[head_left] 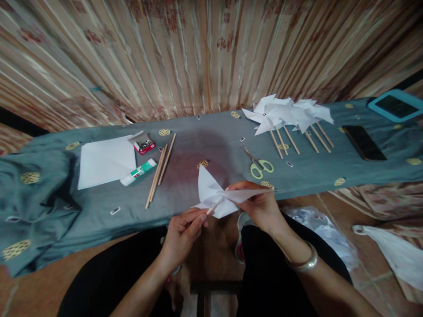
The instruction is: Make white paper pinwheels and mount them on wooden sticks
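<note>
Between my hands, just over the table's near edge, is a white paper pinwheel (210,186) with its blades spread. A thin wooden stick (213,207) crosses its middle. My left hand (185,229) pinches the lower end of that stick between thumb and fingers. On the other side, my right hand (259,207) has its fingers closed on a paper blade of the pinwheel; the fingertips behind the paper are partly hidden. Green-handled scissors (257,165) lie with slightly parted blades beyond my right hand.
Several finished pinwheels (277,112) lie at the back right, near a black phone (363,142) and a blue-framed tablet (396,105). Leftward are white paper sheets (105,163), a small box of pins (142,143), a glue stick (139,172) and loose wooden sticks (167,158).
</note>
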A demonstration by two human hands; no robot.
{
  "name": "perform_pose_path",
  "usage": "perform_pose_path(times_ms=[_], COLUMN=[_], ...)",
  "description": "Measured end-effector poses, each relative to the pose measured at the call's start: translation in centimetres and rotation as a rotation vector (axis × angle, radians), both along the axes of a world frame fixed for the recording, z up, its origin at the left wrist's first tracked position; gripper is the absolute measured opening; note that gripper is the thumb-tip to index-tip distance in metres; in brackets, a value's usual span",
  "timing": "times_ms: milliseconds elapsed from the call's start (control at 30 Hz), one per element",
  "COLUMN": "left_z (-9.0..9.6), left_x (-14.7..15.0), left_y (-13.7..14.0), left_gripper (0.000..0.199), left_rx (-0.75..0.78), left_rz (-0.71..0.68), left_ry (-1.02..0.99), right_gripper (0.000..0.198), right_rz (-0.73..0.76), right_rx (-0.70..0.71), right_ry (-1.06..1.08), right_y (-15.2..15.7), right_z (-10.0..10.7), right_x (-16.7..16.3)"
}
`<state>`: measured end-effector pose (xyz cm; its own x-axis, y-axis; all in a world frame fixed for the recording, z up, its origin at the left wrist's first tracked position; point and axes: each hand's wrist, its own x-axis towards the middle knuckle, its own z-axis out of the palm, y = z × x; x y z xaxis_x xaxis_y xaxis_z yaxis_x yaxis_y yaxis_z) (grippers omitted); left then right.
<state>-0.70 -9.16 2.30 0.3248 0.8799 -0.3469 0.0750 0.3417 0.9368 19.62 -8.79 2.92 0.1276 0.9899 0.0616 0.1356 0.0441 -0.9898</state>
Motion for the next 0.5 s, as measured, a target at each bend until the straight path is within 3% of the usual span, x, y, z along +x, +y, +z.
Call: perform_pose_path(times_ms=[300, 500], left_z=[-0.4, -0.2], left_x=[0.8, 0.7], left_y=[-1.4, -3.6], left_gripper=[0.054, 0.055], left_rx=[-0.088, -0.164], left_rz=[0.101, 0.193], left_ry=[-0.066, -0.096], right_gripper=[0.017, 0.018], right_rz=[0.03, 0.166], right_rx=[-0.116, -0.118], right_ry=[-0.055, -0.04], right_y=[0.1, 0.2], right_z=[-0.6, 0.0], right_x=[0.3, -0.1])
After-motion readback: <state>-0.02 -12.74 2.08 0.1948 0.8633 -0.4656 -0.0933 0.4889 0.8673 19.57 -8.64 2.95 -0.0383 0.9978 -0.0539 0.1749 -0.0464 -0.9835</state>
